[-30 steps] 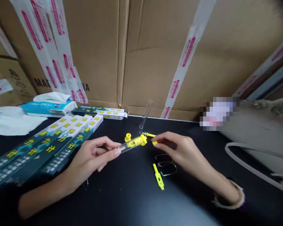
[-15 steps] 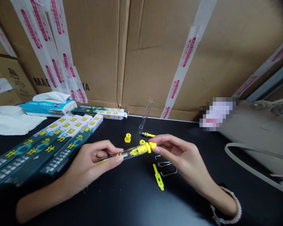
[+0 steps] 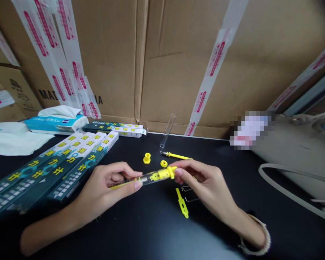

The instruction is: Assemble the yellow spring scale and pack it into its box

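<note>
My left hand (image 3: 105,186) is wrapped round a clear tubular spring scale (image 3: 148,177), held tilted above the black table. Inside the tube sit a metal part and a flat yellow piece. At its right end is a yellow plug (image 3: 171,172), whose tip my right hand (image 3: 207,184) pinches between thumb and fingers. Just behind lie a yellow hex-based cap (image 3: 147,158), a small yellow ring (image 3: 164,164) and a yellow rod with a metal tip (image 3: 177,156). Below my right hand are a flat yellow strip (image 3: 182,204) and bent wire hooks (image 3: 189,196), partly hidden.
A second clear tube (image 3: 166,131) lies toward the back. Several printed spring-scale boxes (image 3: 67,159) fill the left, beside a blue tissue pack (image 3: 54,122). Large cardboard cartons (image 3: 111,65) wall off the back. On the right rests a pale bag (image 3: 295,155) with a looped strap.
My right hand has shifted slightly left and turned, uncovering more of the yellow rod and covering more of the hooks. The plug's tip now points straighter along the tube. My left hand stays nearly still.
</note>
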Demonstrator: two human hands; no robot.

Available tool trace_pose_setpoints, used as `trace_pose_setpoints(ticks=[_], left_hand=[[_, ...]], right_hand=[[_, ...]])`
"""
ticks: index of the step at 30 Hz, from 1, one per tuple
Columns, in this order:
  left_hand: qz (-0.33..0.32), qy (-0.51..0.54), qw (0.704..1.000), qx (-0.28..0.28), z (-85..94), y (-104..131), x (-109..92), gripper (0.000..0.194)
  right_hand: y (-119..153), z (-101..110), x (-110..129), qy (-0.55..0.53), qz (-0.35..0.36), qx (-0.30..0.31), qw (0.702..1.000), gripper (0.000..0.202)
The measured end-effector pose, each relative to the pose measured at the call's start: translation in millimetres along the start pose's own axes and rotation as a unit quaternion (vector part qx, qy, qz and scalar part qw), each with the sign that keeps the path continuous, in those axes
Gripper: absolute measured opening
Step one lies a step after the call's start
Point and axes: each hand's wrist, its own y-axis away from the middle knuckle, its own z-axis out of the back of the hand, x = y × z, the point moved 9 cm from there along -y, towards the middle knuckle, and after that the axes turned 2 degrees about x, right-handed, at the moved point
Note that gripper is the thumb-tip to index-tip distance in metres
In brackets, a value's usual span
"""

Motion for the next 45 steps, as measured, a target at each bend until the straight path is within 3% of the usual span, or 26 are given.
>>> trace_pose_setpoints(ticks=[3,5,12,16,21,28,32,37,45], left_hand=[[-0.007,0.005,1.0,0.005,-2.1,2,-2,0.022],[-0.005,0.008,1.0,0.004,-2.0,3,-2,0.02],[-0.008,0.006,1.0,0.003,-0.8,1,-5,0.022],[0.009,0.001,1.0,0.01,-3.1,2,-4,0.026],[0.001,-0.029,0.999,0.017,-4.8,3,-4,0.027],[0.009,-0.028,0.999,0.014,-3.7,3,-2,0.029],[0.0,-0.021,0.999,0.027,-6.6,5,-2,0.026],[-0.013,-0.024,0.999,0.035,-8.8,5,-2,0.025],[0.009,-0.012,1.0,0.018,-4.1,3,0,0.027]], right_hand=[[2,0,14,0.135,0.071,-0.002,0.988,0.035],[3,-2,19,0.163,0.097,0.008,0.982,0.04],[2,-5,18,0.109,0.075,0.052,0.99,0.021],[2,-6,15,0.086,0.054,0.042,0.994,0.015],[6,-12,15,0.151,0.084,0.074,0.982,0.029],[7,-21,11,0.107,0.076,0.143,0.981,0.033],[6,-25,8,0.107,0.038,0.123,0.986,0.046],[8,-20,8,0.131,0.019,0.06,0.989,0.041],[11,-25,10,0.104,0.056,0.108,0.987,0.034]])
